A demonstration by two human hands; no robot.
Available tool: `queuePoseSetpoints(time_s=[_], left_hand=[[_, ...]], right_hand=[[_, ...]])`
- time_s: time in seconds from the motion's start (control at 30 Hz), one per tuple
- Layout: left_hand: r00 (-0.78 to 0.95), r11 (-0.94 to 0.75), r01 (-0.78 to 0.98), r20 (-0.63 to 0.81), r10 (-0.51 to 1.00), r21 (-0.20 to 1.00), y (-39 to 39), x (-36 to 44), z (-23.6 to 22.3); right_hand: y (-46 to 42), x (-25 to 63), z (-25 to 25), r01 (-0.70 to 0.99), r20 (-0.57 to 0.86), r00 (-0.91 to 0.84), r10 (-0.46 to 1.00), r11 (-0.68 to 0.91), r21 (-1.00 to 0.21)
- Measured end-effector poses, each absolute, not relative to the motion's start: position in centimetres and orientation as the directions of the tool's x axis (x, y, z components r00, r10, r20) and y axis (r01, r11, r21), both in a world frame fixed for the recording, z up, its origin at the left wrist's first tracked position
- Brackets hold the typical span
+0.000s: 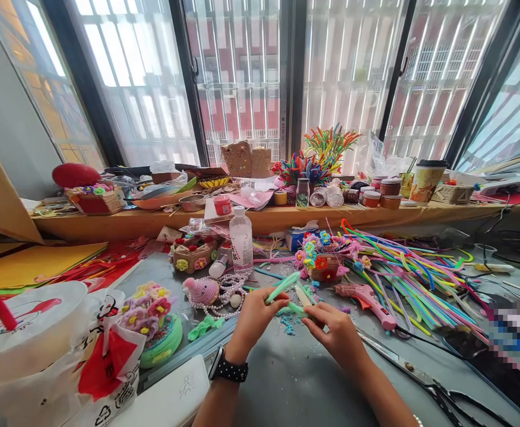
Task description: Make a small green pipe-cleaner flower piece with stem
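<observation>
Above the grey tabletop, my left hand (262, 314), with a dark watch on its wrist, pinches a light green pipe cleaner (283, 287) between thumb and fingertips. The pipe cleaner bends into a loop in front of both hands. My right hand (331, 326) is closed on its lower stretch and on a slim cream-coloured tool (303, 295) whose exact kind I cannot make out. Blue-green fuzz clippings (289, 322) lie on the table behind the hands. Leaf-like green fuzzy pieces (205, 327) rest left of my left hand.
Large scissors (414, 370) and a pink glue gun (369, 302) lie to the right, before a heap of coloured pipe cleaners (420, 284). A plastic bottle (241, 243) and flower-trimmed basket (326, 267) stand behind. At left are a white box (171, 394) and lidded tub (24, 338).
</observation>
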State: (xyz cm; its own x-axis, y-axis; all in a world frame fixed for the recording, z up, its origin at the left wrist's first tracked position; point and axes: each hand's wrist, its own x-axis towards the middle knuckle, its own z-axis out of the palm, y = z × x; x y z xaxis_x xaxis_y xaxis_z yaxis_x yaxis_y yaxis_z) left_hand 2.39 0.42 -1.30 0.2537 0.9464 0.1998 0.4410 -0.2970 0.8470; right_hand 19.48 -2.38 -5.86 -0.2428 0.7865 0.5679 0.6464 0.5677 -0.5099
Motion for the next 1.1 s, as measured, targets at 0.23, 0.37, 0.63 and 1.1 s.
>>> queuePoseSetpoints(time_s=[0.23,0.37,0.63,1.1], left_hand=[[0.231,-0.295,0.549,0.198,0.953,0.782,0.1,2.4,-1.0],[0.209,-0.263,0.492,0.181,0.961,0.83,0.2,2.4,-1.1],[0.284,-0.097,0.257,0.021,0.959,0.961,0.2,2.7,-0.9],[0.54,0.067,0.048,-0.082,0.838,0.997,-0.5,3.6,-0.7]], right_hand=[[-1.4,19.9,-4.6,0.319,0.357,-0.131,0.925,0.38,-0.868],[-0.3,19.8,-3.2,-0.192,0.092,0.021,0.996,0.094,-0.977],[0.8,19.0,-3.4,-0.637,-0.1,-0.148,0.984,-0.172,-0.752],[0.7,17.7,-3.6,-0.77,-0.032,-0.159,0.987,-0.145,-0.621]])
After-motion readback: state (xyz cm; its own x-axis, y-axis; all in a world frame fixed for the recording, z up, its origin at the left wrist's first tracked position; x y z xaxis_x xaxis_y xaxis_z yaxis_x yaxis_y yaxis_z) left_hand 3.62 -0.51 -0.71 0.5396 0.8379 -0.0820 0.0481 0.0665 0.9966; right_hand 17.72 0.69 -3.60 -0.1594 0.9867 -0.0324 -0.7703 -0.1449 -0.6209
